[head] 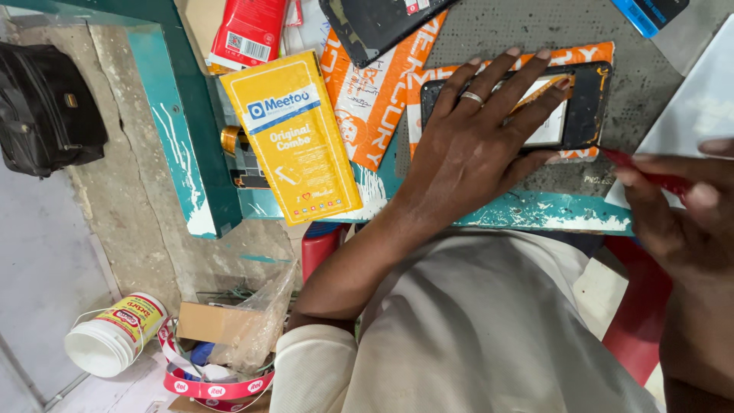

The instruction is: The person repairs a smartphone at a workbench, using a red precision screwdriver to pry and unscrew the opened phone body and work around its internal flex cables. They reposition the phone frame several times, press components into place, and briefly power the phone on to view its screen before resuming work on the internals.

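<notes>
Hands work close to the body: the right hand (673,206), at three o'clock, pinches a thin red tool (646,172), its tip at the corner of the opened phone (566,107). Farther out on the counter (535,214), the left hand (474,145) lies flat with fingers spread, pinning the phone; firm downward pressure and a shallow tool angle would serve best.

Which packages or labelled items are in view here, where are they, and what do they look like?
Yellow box: flat, rectangular, on the bench's left end.
Orange packet: white patches, beside the yellow box.
Red packet: top, with a white label.
White tub: round, yellow-and-red label, on the floor.
Red-and-white tape: floor, bottom.
</notes>
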`<action>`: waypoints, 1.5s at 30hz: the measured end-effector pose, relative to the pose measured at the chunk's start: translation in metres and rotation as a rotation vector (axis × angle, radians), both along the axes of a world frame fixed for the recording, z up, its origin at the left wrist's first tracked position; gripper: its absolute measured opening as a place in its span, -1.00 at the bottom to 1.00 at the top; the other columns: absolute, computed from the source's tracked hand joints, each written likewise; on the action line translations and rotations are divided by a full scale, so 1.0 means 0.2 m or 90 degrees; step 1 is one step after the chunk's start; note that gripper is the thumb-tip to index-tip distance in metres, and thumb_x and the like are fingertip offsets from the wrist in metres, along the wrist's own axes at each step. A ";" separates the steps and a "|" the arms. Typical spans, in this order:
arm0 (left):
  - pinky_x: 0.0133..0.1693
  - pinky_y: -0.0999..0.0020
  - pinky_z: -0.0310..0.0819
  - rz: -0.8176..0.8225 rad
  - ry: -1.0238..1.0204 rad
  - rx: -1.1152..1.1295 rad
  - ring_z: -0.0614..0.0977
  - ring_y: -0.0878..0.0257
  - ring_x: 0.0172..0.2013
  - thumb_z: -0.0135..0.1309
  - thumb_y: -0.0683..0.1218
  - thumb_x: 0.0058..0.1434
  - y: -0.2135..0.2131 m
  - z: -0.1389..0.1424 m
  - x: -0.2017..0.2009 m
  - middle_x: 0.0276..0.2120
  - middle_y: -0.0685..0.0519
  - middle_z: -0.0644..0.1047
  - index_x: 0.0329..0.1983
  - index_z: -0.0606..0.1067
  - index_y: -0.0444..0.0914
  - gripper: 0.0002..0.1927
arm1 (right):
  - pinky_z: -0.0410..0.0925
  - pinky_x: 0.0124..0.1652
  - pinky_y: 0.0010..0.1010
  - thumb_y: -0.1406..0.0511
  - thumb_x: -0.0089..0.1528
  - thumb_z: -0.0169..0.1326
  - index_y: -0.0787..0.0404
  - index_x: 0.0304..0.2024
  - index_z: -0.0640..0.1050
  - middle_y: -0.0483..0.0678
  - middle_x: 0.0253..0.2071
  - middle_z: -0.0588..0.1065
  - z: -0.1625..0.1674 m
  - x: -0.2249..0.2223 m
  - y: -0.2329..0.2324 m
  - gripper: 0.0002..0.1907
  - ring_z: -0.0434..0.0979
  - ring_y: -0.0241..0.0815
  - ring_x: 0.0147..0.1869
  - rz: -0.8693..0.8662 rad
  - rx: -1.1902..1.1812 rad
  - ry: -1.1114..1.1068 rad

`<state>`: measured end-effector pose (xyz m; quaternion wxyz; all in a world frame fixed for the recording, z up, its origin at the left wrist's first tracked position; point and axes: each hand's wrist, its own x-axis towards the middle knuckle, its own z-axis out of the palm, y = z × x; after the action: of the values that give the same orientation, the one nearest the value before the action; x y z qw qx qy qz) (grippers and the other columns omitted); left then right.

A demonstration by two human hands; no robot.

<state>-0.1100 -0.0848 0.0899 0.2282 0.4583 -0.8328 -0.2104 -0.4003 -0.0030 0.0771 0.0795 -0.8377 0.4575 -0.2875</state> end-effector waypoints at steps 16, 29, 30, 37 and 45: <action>0.48 -0.03 0.12 0.004 0.009 0.022 0.31 0.03 0.48 0.20 0.24 0.34 0.00 -0.03 0.00 0.47 0.06 0.28 0.41 0.42 -0.06 -0.37 | 0.26 0.30 -0.22 0.56 0.50 0.19 -0.11 0.58 0.03 0.05 0.04 0.59 -0.05 0.02 0.09 -0.16 0.60 -0.06 0.01 -0.025 0.010 -0.040; 0.50 -0.04 0.11 -0.003 -0.012 0.056 0.30 0.04 0.50 0.19 0.23 0.35 -0.03 0.02 0.01 0.49 0.07 0.26 0.42 0.41 -0.02 -0.38 | 0.28 0.17 -0.40 0.51 0.50 0.25 0.03 0.04 0.40 -0.05 -0.04 0.57 -0.10 0.07 0.22 -0.67 0.58 -0.08 -0.05 -0.282 0.123 0.029; 0.48 -0.08 0.12 -0.006 -0.007 0.052 0.30 0.00 0.48 0.20 0.23 0.31 -0.02 0.04 0.02 0.46 0.02 0.27 0.40 0.41 -0.05 -0.36 | 0.28 0.16 -0.40 0.50 0.50 0.25 0.04 0.04 0.40 -0.05 -0.04 0.56 -0.13 0.05 0.25 -0.68 0.58 -0.08 -0.05 -0.312 0.121 0.012; 0.34 -0.04 0.24 0.085 -0.082 -0.019 0.37 -0.07 0.31 0.31 0.25 0.32 -0.15 0.15 0.37 0.30 -0.12 0.34 0.40 0.33 -0.21 -0.24 | 0.28 0.13 -0.41 0.49 0.51 0.21 0.06 0.02 0.39 -0.05 -0.06 0.55 -0.39 -0.09 0.52 -0.72 0.55 -0.09 -0.07 -0.488 0.133 -0.038; 0.35 -0.16 0.14 0.117 -0.258 -0.034 0.34 -0.18 0.28 0.21 0.40 0.30 -0.30 0.18 0.51 0.26 -0.23 0.33 0.48 0.35 -0.22 -0.12 | 0.27 0.09 -0.42 0.47 0.52 0.16 0.09 0.00 0.39 -0.05 -0.07 0.54 -0.58 -0.17 0.57 -0.78 0.53 -0.11 -0.09 -0.523 0.155 -0.037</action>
<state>-0.0076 -0.1439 0.1266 0.0862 0.5587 -0.8219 -0.0698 -0.4347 0.1112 -0.0390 0.0698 -0.5619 0.7812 -0.2629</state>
